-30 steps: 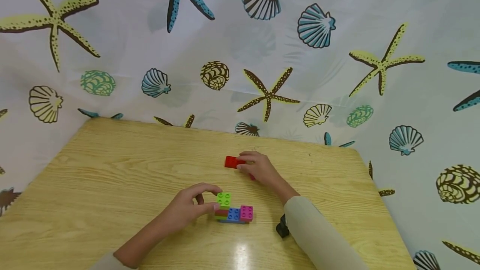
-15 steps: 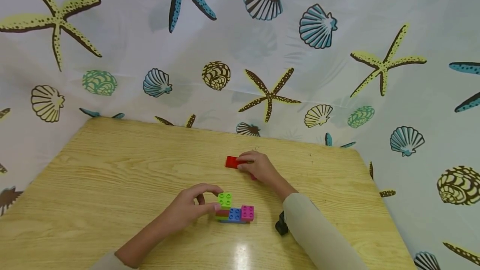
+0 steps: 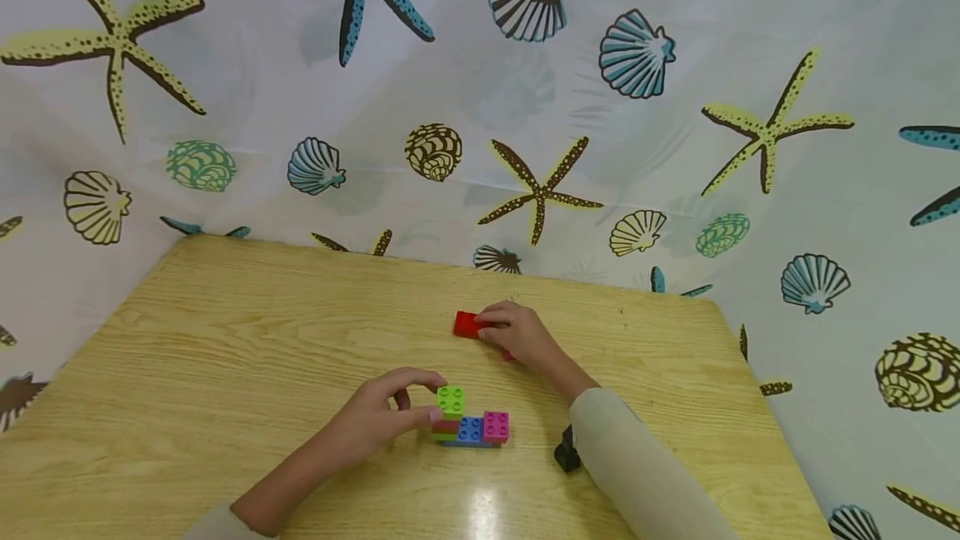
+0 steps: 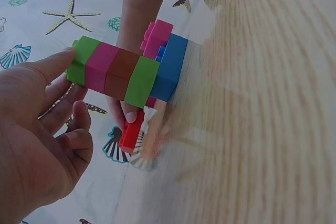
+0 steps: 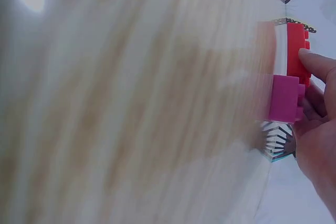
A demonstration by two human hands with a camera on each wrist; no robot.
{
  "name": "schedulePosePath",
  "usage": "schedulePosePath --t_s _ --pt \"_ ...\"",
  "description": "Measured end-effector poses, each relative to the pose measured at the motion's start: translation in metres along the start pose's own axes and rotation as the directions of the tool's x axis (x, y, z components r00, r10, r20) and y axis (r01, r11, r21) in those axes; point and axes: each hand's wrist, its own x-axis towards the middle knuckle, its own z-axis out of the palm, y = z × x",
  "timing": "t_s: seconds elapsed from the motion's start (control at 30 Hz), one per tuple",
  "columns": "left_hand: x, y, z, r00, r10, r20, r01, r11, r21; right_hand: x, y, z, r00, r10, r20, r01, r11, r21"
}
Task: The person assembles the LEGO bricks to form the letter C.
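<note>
My left hand [image 3: 377,412] is nearly closed, thumb and forefinger pinching the top green [image 3: 450,400] of the tower [image 4: 113,71], with the other fingers curled clear. That tower looks done so far: green, brown, pink and green, all stacked in line on one end of the blue base [image 4: 171,70]. On the base's right end a pink brick [image 3: 496,427] is fixed too, leaving blue studs bare between. Beyond, farther back on the table [image 3: 285,332], my right hand [image 3: 519,335] is drawn in on the red brick [image 3: 466,324], gripping one end of it; whether it rests on the wood or is just lifted, I can't tell. A loose pink [image 5: 284,98] sits beside it, under my hand. Farthest right, the black piece [image 3: 567,452] lies by my sleeve [image 3: 637,461]. I'd judge the build partway along, with red, loose pink and black left to join.
</note>
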Motion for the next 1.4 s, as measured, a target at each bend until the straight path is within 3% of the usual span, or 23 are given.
schedulePosePath --t_s 0.43,0.63,0.83,1.1,1.4 --pt "-0.002 0.002 -0.001 1.000 0.010 -0.005 -0.010 1.000 0.005 -0.022 -0.024 -0.018 0.999 -0.030 -0.029 0.030 0.999 0.020" --pt "-0.001 0.002 0.000 1.000 0.003 -0.001 -0.003 1.000 -0.011 -0.051 -0.042 -0.026 0.998 -0.057 -0.034 0.059 0.996 0.064" --pt "-0.001 0.001 0.000 1.000 0.015 -0.008 -0.015 1.000 -0.013 -0.082 -0.057 -0.029 0.990 -0.133 -0.044 0.136 0.988 0.077" --pt "0.000 0.000 0.001 1.000 -0.002 -0.013 0.002 1.000 0.005 -0.112 -0.065 -0.030 0.955 -0.294 -0.043 0.296 0.954 0.048" --pt "0.000 0.000 0.002 1.000 -0.007 -0.015 0.007 1.000 0.006 -0.129 -0.067 -0.026 0.910 -0.414 -0.017 0.414 0.910 0.035"
